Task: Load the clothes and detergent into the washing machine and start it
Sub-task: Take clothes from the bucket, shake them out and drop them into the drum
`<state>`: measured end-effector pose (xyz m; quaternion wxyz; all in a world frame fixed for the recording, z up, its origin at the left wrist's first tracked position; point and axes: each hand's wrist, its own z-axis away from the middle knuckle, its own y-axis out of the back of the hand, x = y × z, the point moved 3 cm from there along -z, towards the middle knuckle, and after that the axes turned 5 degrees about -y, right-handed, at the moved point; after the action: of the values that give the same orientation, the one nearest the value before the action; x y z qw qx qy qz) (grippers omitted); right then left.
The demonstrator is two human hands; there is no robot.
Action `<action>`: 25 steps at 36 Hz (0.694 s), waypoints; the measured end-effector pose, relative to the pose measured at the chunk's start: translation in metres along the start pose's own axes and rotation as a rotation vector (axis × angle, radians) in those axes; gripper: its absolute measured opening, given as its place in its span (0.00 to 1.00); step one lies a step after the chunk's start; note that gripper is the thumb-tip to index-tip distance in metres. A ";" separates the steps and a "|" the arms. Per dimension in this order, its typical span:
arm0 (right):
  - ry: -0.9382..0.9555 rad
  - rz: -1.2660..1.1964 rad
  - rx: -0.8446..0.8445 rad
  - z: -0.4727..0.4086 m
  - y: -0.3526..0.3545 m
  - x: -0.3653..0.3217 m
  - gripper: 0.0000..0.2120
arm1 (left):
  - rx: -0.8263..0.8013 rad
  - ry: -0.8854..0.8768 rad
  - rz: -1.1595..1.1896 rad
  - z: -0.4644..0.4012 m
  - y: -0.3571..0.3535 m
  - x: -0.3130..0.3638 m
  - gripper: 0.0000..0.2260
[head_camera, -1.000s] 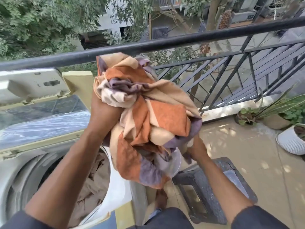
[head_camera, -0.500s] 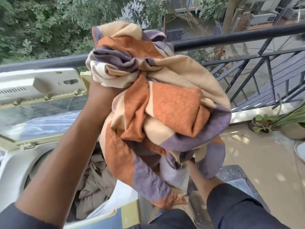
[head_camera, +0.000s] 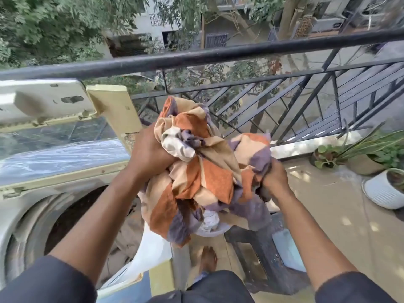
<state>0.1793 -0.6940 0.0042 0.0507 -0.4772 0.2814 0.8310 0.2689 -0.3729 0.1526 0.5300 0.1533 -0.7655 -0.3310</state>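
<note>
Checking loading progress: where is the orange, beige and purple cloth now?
Centre of the head view, the patchwork cloth is bunched in the left hand and right hand, just right of the washer drum.

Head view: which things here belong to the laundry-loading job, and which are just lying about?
Job:
patchwork cloth, gripped by left hand and right hand
washing machine, lid raised
brown clothes inside

Lying about:
dark stool
potted plants
railing

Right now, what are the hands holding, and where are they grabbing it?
Both hands hold one bunched orange, tan and purple cloth. The left hand grips its upper left folds; the right hand grips its right edge.
</note>
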 end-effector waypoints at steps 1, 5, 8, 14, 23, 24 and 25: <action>0.022 -0.042 0.011 0.009 0.003 -0.009 0.13 | -0.032 -0.020 -0.062 0.003 -0.007 0.001 0.20; 0.209 -0.111 0.049 0.033 0.001 -0.057 0.21 | -0.075 -0.056 -0.152 0.006 -0.023 0.003 0.30; 0.276 -0.152 0.065 0.051 -0.008 -0.081 0.21 | -0.046 -0.080 -0.139 0.012 -0.029 0.013 0.31; 0.305 -0.157 0.153 0.089 -0.037 -0.103 0.13 | -0.117 -0.308 0.130 0.008 -0.039 0.034 0.50; 0.330 -0.151 -0.006 0.124 -0.063 -0.117 0.15 | -0.139 -0.256 -0.280 0.017 -0.057 0.017 0.53; 0.345 -0.169 -0.035 0.129 -0.063 -0.121 0.16 | -0.099 -0.256 -0.290 0.018 -0.057 0.019 0.49; 0.357 -0.183 -0.058 0.133 -0.062 -0.126 0.17 | -0.058 -0.270 -0.301 0.020 -0.056 0.021 0.45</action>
<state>0.1674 -0.5501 0.1325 0.0615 -0.6418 0.2175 0.7328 0.2360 -0.4198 0.1259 0.3714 0.2050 -0.7880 -0.4461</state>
